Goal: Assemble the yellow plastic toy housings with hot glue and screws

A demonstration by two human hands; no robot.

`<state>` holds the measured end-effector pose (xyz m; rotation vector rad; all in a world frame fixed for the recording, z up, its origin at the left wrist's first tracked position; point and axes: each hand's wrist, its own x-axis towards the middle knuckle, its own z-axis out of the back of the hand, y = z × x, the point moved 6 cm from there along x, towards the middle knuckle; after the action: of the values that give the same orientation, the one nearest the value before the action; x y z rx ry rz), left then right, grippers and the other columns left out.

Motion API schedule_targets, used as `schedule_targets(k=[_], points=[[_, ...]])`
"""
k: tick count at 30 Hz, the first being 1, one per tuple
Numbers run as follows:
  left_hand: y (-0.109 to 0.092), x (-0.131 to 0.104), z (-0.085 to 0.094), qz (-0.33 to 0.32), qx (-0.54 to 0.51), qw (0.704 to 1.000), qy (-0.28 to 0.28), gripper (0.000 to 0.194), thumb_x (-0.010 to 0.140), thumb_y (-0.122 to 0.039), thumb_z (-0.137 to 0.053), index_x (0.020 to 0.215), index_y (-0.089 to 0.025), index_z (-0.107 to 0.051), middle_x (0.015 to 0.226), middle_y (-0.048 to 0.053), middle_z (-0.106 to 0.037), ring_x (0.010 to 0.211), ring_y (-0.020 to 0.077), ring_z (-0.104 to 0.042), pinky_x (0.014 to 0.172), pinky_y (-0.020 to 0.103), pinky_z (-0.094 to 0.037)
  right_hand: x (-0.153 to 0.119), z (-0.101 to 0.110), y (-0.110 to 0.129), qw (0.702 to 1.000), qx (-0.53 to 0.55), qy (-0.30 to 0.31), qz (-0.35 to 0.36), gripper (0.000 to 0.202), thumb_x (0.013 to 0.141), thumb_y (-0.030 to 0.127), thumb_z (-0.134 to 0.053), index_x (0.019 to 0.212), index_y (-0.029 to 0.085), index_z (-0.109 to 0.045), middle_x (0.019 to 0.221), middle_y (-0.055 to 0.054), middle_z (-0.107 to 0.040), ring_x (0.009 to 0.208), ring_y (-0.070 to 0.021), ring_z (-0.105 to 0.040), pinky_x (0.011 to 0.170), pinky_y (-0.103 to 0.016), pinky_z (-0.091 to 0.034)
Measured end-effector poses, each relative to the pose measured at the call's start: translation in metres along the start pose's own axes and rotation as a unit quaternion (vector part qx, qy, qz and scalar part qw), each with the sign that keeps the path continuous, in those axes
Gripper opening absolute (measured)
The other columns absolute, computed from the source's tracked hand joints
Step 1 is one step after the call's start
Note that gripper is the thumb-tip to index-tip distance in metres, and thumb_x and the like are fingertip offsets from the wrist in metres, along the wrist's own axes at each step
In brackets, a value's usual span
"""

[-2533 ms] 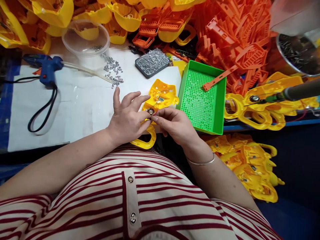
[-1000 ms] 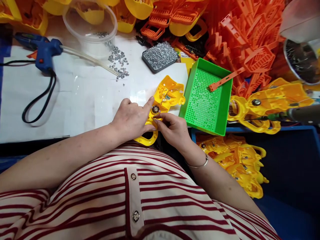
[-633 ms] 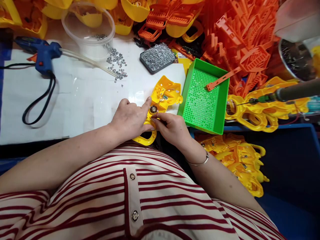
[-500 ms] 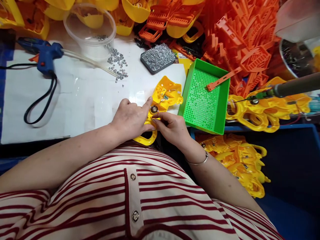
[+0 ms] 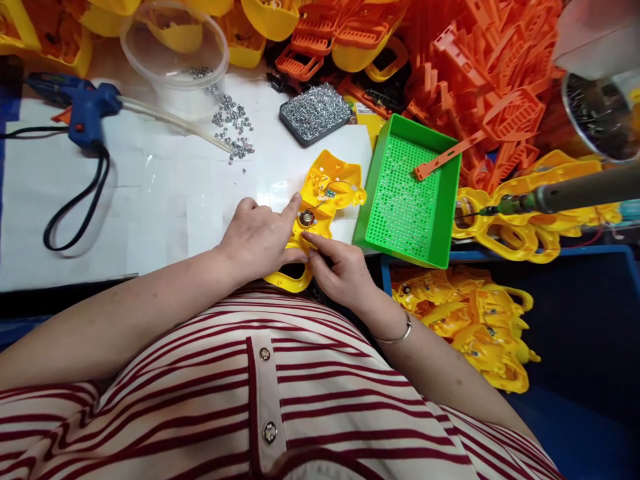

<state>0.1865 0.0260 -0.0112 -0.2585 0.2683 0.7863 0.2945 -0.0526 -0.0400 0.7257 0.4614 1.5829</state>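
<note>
A yellow plastic toy housing half (image 5: 330,190) with a loop handle lies at the table's front edge, its inside facing up. In it I see a round metal speaker-like part (image 5: 306,218), a small circuit board (image 5: 330,194) and thin wires. My left hand (image 5: 257,237) grips the housing from the left, thumb across it above the handle and index finger pointing along its edge. My right hand (image 5: 345,270) is at its right side: the index fingertip presses inside, just below the round part, and the thumb is by the edge. Whether a wire lies under that fingertip is hidden.
A green perforated basket (image 5: 405,193) holds an orange part (image 5: 447,157). Behind are a black tray of screws (image 5: 316,113), a clear tub (image 5: 175,83) and loose metal bits. A blue glue gun (image 5: 90,110) lies left. A soldering iron-like tool (image 5: 565,190) juts in from the right, above yellow housings.
My right index finger has straightened from a pinch with the thumb and now presses down into the housing. My left hand keeps its hold. The whole view has shifted slightly.
</note>
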Motion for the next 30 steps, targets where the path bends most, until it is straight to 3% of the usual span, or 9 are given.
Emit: schedule_targets(k=[4,10,16,19,25,30], points=[[0.0,-0.001,0.0,0.001,-0.015,1.0,0.02,0.102,0.082,-0.062,-0.065,0.155,-0.004,-0.025,0.103,0.018,-0.073,0.102,0.0328,-0.067,0.094,0.04,-0.033,-0.003,-0.002,0.006,0.998,-0.035,0.031,-0.033,0.043,0.091,0.023,-0.044,0.127,0.013,-0.065,0.107,-0.012,-0.077,0.084,-0.0191,-0.074,0.074,-0.03,-0.059],[-0.002,-0.001,0.002,0.003,-0.012,1.0,0.006,0.1,0.08,-0.053,-0.07,0.156,-0.005,-0.025,0.105,0.017,-0.073,0.103,0.0327,-0.066,0.096,0.04,-0.033,-0.002,-0.003,0.02,0.98,-0.177,0.093,-0.01,0.047,0.09,0.02,-0.043,0.133,0.013,-0.062,0.087,-0.011,-0.078,0.064,-0.0207,-0.07,0.054,-0.028,-0.048],[0.001,-0.001,0.001,0.009,-0.007,1.0,0.004,0.102,0.08,-0.062,-0.067,0.155,-0.005,-0.026,0.105,0.017,-0.073,0.103,0.0332,-0.066,0.097,0.041,-0.032,-0.008,0.008,0.013,0.992,-0.12,-0.007,0.031,0.042,0.096,0.024,-0.042,0.128,0.007,-0.063,0.08,-0.01,-0.076,0.057,-0.0139,-0.063,0.054,-0.024,-0.046],[0.002,-0.002,0.001,0.011,-0.005,1.0,0.002,0.099,0.082,-0.062,-0.064,0.155,-0.006,-0.026,0.104,0.018,-0.073,0.102,0.0326,-0.066,0.098,0.041,-0.032,-0.01,0.013,0.015,0.987,-0.142,-0.043,0.063,0.038,0.099,0.028,-0.043,0.117,0.008,-0.069,0.083,-0.011,-0.076,0.064,-0.0134,-0.066,0.059,-0.023,-0.047],[0.001,-0.004,0.004,0.016,-0.005,1.0,0.008,0.09,0.084,-0.047,-0.065,0.155,-0.007,-0.028,0.105,0.017,-0.073,0.102,0.0323,-0.066,0.097,0.041,-0.032,-0.001,0.006,0.027,0.959,-0.271,0.029,0.078,0.046,0.102,0.04,-0.038,0.119,0.014,-0.071,0.07,-0.008,-0.071,0.056,-0.0125,-0.058,0.051,-0.028,-0.028],[0.001,-0.005,0.004,0.012,-0.006,1.0,-0.002,0.087,0.082,-0.04,-0.065,0.154,-0.007,-0.029,0.104,0.016,-0.073,0.102,0.0317,-0.066,0.095,0.04,-0.032,0.0,-0.003,0.029,0.939,-0.325,0.067,0.085,0.05,0.103,0.04,-0.034,0.124,0.011,-0.068,0.066,-0.01,-0.069,0.055,-0.0136,-0.056,0.05,-0.03,-0.024]])
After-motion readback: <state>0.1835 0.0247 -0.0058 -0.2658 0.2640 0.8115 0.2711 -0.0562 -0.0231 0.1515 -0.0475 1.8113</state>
